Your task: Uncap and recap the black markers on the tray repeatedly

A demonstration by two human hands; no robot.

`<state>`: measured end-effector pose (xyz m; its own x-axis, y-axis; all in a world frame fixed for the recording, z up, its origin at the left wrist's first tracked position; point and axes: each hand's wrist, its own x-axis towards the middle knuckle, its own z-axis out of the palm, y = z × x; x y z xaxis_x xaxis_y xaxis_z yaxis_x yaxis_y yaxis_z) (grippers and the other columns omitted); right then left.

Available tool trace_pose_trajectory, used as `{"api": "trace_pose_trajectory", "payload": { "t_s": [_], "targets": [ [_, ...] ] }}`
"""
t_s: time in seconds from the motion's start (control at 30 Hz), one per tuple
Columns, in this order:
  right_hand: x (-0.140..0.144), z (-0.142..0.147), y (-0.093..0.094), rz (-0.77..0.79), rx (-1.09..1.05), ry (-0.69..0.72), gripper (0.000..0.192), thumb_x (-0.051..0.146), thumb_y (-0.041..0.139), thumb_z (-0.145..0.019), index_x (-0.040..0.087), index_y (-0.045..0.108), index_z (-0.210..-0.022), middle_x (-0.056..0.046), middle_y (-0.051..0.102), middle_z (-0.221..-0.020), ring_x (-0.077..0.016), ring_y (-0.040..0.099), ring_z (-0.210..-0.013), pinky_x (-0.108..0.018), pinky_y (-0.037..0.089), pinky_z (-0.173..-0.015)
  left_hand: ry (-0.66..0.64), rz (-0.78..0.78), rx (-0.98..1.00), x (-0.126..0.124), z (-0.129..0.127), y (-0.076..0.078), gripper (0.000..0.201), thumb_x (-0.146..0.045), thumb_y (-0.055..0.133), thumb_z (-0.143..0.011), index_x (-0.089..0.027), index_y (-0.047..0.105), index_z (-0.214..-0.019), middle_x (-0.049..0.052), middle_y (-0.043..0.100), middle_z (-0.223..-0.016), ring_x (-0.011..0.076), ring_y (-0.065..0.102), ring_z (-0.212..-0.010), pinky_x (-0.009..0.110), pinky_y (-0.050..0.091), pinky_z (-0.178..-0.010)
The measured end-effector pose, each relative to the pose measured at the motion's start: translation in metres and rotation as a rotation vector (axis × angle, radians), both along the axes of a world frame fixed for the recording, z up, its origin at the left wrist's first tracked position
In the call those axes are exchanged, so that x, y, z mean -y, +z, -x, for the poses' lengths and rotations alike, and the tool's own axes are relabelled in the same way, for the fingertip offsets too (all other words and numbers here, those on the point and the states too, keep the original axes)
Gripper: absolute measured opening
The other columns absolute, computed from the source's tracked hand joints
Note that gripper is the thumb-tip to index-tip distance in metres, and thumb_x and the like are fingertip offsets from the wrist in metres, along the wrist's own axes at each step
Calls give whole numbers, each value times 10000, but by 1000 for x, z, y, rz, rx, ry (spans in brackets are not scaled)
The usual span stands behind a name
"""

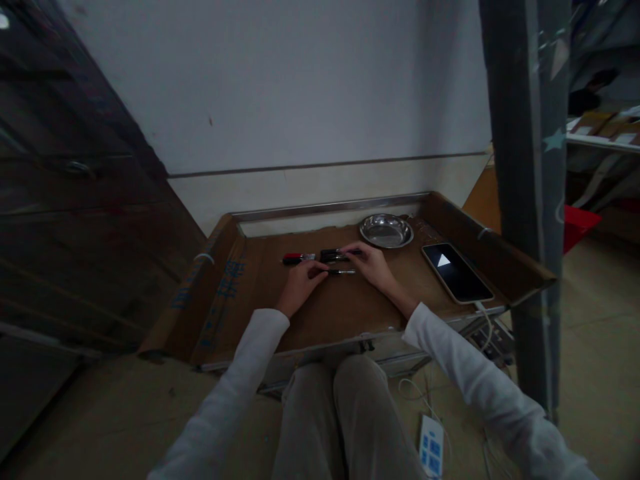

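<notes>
**benchwatcher:** What have you got on the head cam? Where are the hands?

**remote_op:** Both are down on the table (260, 280), which is covered with a flattened brown cardboard sheet with blue print on its left flap. From where I sit the left hand (301, 283) is palm down with fingers curled, and the fingertips pinch the near end of a thin dark pen (341, 272) lying crosswise. So it's closed on that pen, loosely by the look of it.

**benchwatcher:** And the right one?

**remote_op:** The right hand (371, 265) lies just beside the other end of that same pen, fingers stretched forward and touching a black pen (336, 254) one row further back. I honestly can't tell whether it's gripping that one or just resting fingers on top, the picture is too dim and small there.

**benchwatcher:** Anything else in the little row?

**remote_op:** A red-bodied pen (298, 257) lies to the left of the black one, roughly in line with it, not touched by either hand. All three sit near the middle of the cardboard, toward the back.

**benchwatcher:** Surroundings?

**remote_op:** A shallow metal dish (387, 231) sits at the back right, close behind the right hand. A phone (457, 272) lies to the right of it with a white play triangle on the screen, and a white cable runs off its near end over the table edge. Down on the floor there's a white power strip (431, 445) by my knees. White sleeves on both arms, plain wall behind.
</notes>
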<state>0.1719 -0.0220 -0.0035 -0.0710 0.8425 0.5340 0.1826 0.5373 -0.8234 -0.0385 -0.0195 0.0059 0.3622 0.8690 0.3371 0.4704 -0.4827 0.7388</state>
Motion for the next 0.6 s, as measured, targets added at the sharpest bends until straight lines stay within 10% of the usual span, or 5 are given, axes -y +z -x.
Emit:
{"api": "trace_pose_trajectory", "payload": {
  "t_s": [0.3,0.6],
  "targets": [
    [20,3,-1,-154,570,177,212,205,482,-891,218,613,-1057,-59,637,-1090,-176,586,-1040,-344,449,-939,5,-176,-141,-14,-6,-3,88,-136,593,-782,-173,619,-858,31,567,-891,149,584,-782,331,492,-793],
    [18,-13,-4,-188,698,-64,140,240,559,-855,196,619,-973,-92,583,-1001,-220,541,-1002,-401,448,-904,36,-250,-171,-14,-7,-14,107,-147,544,-830,-177,597,-919,34,511,-962,137,578,-818,331,499,-832]
  ]
}}
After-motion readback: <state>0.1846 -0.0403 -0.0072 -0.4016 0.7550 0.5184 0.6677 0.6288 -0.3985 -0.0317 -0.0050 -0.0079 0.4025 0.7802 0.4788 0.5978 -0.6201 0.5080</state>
